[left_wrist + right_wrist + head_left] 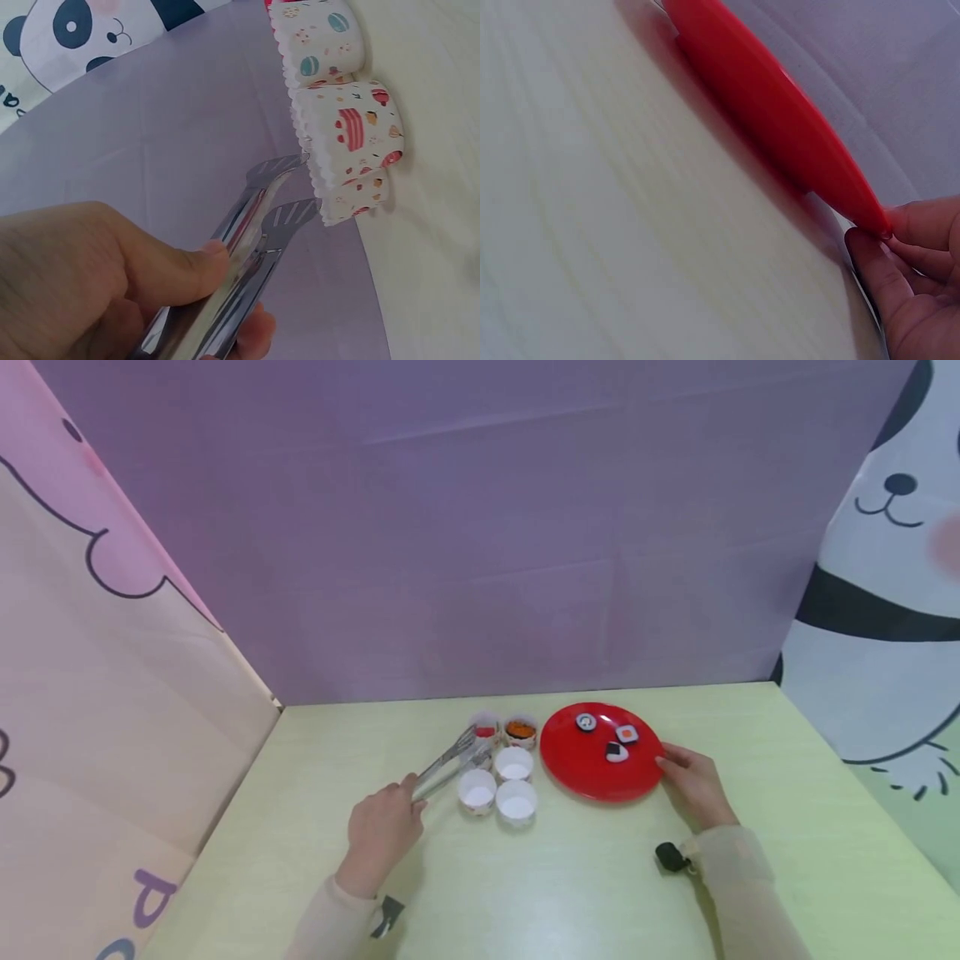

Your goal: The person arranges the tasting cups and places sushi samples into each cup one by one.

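Observation:
My left hand (385, 827) grips a pair of metal tongs (236, 262), thumb on top and fingers curled beneath. The tongs' two slotted tips stand apart, close by the patterned paper cups (356, 127). In the head view those tips overlap a back cup with red pieces (486, 732). Beside it stands a cup with orange pieces (521, 728). At the right, my right hand (693, 781) pinches the rim of a red plate (577, 772). On the plate lie a round sushi roll (586, 722), a squarish one with an orange centre (626, 734) and a rice ball (617, 752).
Three white-lined cups stand in front of the filled ones: a near left cup (477, 791), a near right cup (516, 802) and one behind it (514, 763). A purple cloth backdrop (480, 543) rises behind the pale table (570, 893).

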### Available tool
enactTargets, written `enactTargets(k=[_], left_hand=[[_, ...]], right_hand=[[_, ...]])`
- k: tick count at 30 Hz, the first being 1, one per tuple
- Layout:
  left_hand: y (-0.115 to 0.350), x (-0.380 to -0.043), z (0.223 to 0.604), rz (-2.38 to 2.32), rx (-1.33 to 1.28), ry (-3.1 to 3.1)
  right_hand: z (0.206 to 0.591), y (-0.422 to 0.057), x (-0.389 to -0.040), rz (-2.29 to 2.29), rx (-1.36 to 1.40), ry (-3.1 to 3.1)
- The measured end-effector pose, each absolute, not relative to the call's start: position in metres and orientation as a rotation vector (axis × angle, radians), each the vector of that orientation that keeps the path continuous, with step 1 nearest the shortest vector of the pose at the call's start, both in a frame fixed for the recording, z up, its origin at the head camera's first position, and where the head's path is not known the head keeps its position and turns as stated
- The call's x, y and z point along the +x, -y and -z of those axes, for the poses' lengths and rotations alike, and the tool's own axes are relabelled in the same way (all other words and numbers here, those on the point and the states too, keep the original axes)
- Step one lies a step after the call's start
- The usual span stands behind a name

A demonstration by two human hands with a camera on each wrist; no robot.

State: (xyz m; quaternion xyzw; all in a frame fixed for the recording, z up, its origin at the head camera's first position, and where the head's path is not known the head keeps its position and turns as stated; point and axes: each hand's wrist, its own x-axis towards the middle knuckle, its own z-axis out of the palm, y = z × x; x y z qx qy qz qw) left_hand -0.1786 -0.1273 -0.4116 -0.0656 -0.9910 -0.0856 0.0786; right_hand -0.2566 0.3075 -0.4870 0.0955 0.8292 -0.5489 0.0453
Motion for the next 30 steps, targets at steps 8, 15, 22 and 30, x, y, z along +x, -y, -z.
enactTargets(k=[8, 15, 22, 30], left_hand=[[0.115, -0.182, 0.405, 0.289, -0.199, 2.947], [0.093, -0.188, 0.403, 0.25, -0.283, 2.925], [0.069, -0.195, 0.404, 0.267, -0.326, 3.003], [0.049, -0.199, 0.403, 0.29, -0.369, 2.97]], right_hand=[[0.486, -0.306, -0.258, 1.692, 0.335, -2.501], [0.489, -0.306, -0.261, 1.674, 0.373, -2.519], [0.49, -0.306, -0.261, 1.668, 0.338, -2.555], [0.489, -0.306, -0.261, 1.671, 0.341, -2.543]])
